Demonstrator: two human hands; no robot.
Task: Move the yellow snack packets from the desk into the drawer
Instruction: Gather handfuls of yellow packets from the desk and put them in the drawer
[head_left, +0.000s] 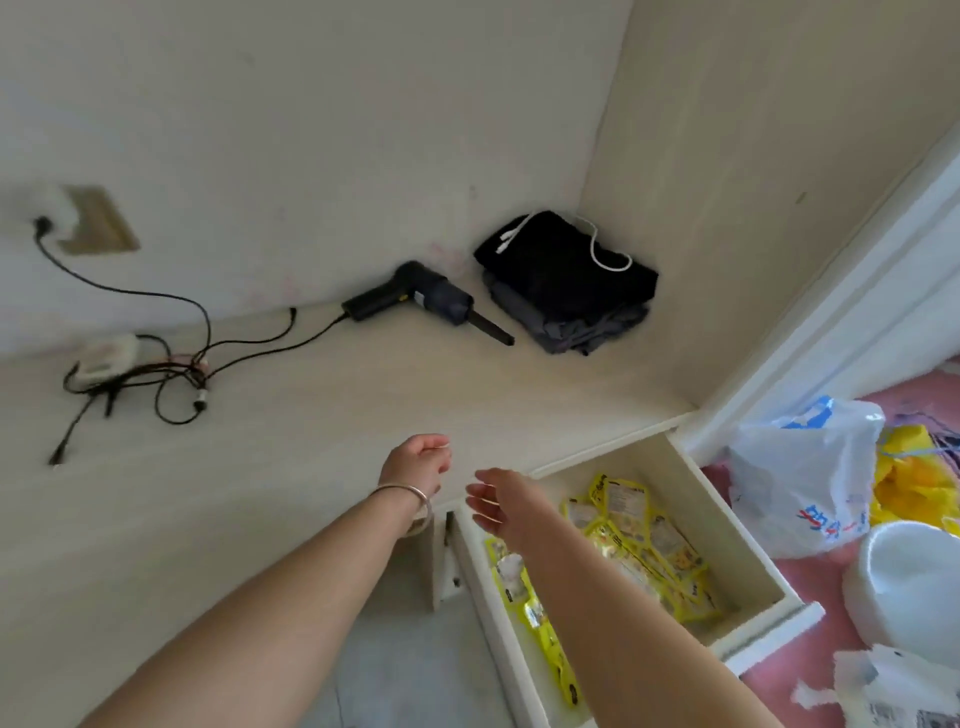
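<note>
Glossy yellow plastic packets (641, 540) fill my matt pale-wood drawer (727, 525); a thin shiny metal bangle (410, 493) circles my left wrist.

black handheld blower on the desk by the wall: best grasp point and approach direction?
Grip the black handheld blower by its handle, the stubby arm angled toward the wall, coming from above and the desk's front. It lies flat on the pale wooden desk, and the thin nozzle pointing right toward the folded dark clothes looks too slender to hold. Mind the black cable at its left end.

Both hands empty: left (420, 462) loosely curled, right (501, 501) relaxed open
</note>
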